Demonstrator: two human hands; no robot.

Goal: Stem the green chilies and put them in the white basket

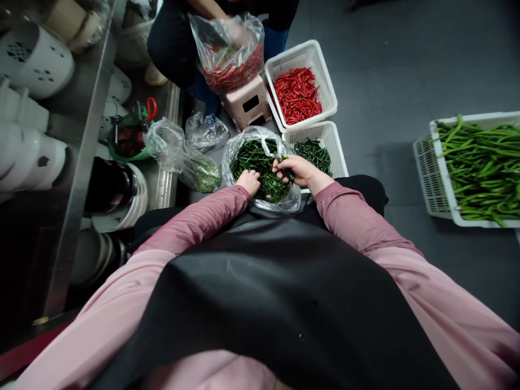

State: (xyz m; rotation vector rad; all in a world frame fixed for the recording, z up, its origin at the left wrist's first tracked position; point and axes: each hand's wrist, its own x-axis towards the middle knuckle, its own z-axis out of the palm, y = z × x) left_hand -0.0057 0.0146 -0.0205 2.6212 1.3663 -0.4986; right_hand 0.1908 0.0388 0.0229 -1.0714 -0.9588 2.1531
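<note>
Bends over an open plastic bag [262, 207], set between the knees, with 2 bare hands at work. Keeps most of the green chillies [249, 154] in that bag, with more pods lying in the white basket [339, 157] just to the right. Pinches a small bunch in the right grip [287, 167], thumb and fingers together on it, above the bag's right side. Curls the left grip [249, 182] at the heap's near left; cannot tell, from this angle, of anything clamped inside.

Could easily spill pods into the narrow gap between bag and basket, by loosening the right fingers early or overfilling them. Could snag the loop of plastic [266, 143] beside the right fingertips, dragging the rim inward and tipping the heap. Could knock the basket too, given a wrist so near its rim. Could mix colours by straying into the basket of red chillies [298, 97] just beyond. Could bump, by reaching too far forward, the stool [246, 103] under the co-worker's bag [227, 73].
</note>
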